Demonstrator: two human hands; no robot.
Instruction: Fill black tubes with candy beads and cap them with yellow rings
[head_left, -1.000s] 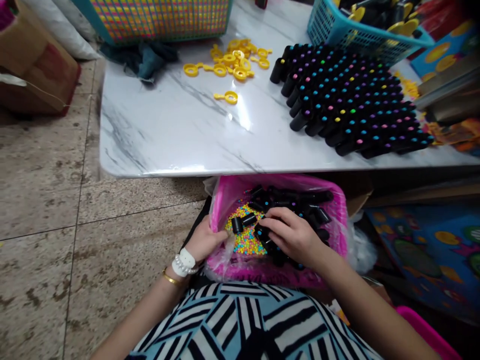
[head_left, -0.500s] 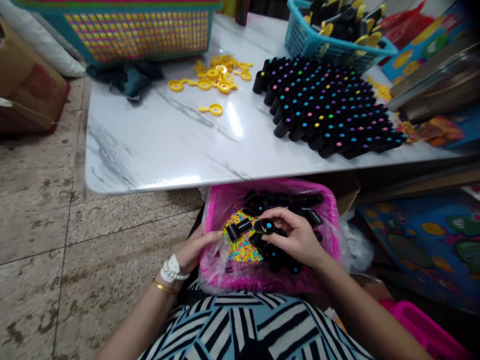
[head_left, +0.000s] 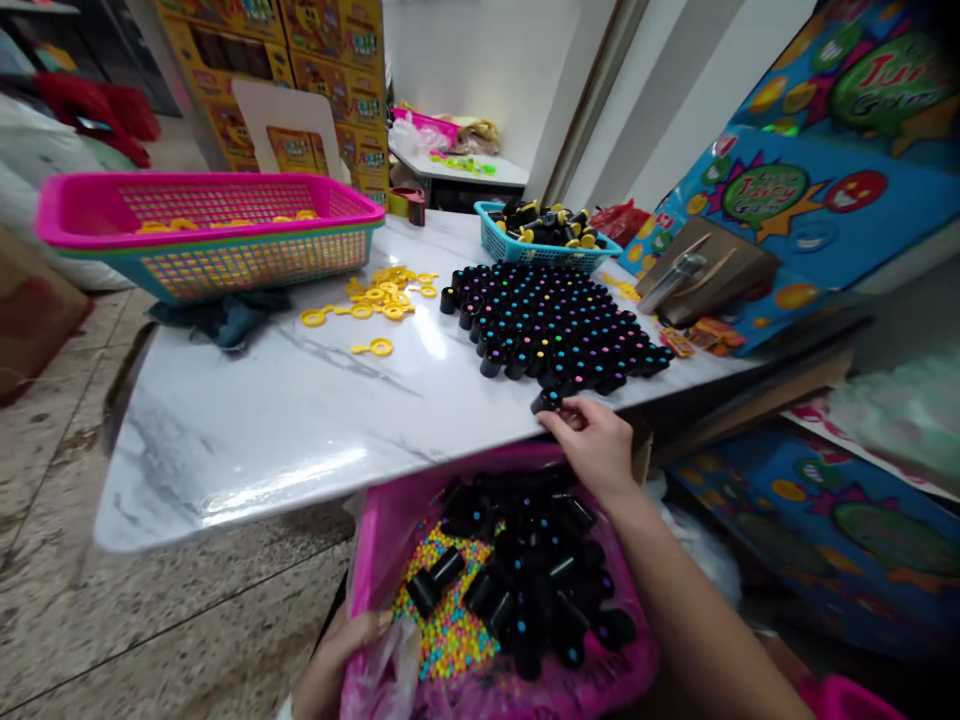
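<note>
Got tubes (head_left: pixel 555 327) standing at 1 o'clock, another tube (head_left: pixel 544 402) pinched in my right hand (head_left: pixel 598 445), left hand (head_left: pixel 337 660) clamping the tub (head_left: pixel 364 570) of leftovers (head_left: pixel 491 600).

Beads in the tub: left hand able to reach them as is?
Likely yes: the left hand is on the left rim of the tub, beside the beads; black tubes cover only some.

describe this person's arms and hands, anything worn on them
The right hand is ungloved, its forearm without visible sleeve or bracelet. The left hand is also ungloved; a sliver of white shows at its wrist, cut off by the frame.
</note>
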